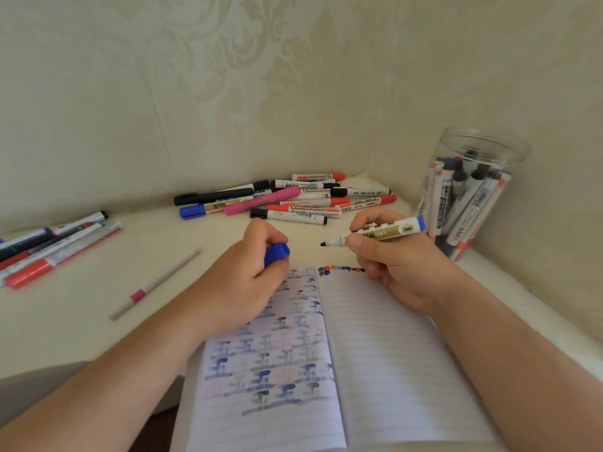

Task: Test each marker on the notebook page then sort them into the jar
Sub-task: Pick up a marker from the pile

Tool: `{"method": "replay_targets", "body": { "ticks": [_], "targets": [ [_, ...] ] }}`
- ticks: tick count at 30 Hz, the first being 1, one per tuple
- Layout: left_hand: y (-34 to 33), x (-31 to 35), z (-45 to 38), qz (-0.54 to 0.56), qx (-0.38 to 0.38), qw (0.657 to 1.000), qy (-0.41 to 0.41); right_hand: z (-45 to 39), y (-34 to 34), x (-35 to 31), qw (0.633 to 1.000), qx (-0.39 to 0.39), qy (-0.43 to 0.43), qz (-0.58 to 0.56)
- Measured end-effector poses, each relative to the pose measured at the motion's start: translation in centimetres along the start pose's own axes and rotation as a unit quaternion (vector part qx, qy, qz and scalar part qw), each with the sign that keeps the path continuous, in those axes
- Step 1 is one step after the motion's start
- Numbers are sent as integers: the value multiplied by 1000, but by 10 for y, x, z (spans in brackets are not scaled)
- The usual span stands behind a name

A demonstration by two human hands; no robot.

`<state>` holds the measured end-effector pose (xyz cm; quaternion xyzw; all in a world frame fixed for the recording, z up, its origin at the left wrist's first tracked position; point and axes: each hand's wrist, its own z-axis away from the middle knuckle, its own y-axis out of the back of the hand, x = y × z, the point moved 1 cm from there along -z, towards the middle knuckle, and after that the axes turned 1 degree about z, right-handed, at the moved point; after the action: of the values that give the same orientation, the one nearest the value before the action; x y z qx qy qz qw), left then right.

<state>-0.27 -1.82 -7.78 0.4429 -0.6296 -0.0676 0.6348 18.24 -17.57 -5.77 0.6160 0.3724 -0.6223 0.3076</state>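
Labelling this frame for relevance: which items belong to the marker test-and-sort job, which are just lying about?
Job: uncapped blue marker in right hand; blue cap in left hand; notebook; jar; marker pile; markers at left.
Lying about: thin white pen with pink band.

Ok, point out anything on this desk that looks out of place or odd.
One thing: a thin white pen with a pink band lies alone on the desk, apart from the marker pile and the jar. Also, the test dots seem to sit along the notebook page's very top edge.
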Motion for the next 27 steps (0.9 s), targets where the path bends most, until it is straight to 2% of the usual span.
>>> {"method": "replay_targets", "body": {
  "ticks": [5, 17, 21, 27],
  "targets": [
    [-1, -1, -3, -24, 2, 1000, -9, -3, 5, 2, 998, -29, -28, -41],
    [-2, 4, 0, -38, -6, 999, -28, -1, -3, 4, 994, -34, -14, 99],
    [0, 1, -1, -1, 25, 999, -22, 0, -2, 4, 995, -36, -7, 98],
    [-2, 4, -3, -4, 11, 1000, -15, 3, -2, 5, 990, -39, 18, 135]
  ]
}}
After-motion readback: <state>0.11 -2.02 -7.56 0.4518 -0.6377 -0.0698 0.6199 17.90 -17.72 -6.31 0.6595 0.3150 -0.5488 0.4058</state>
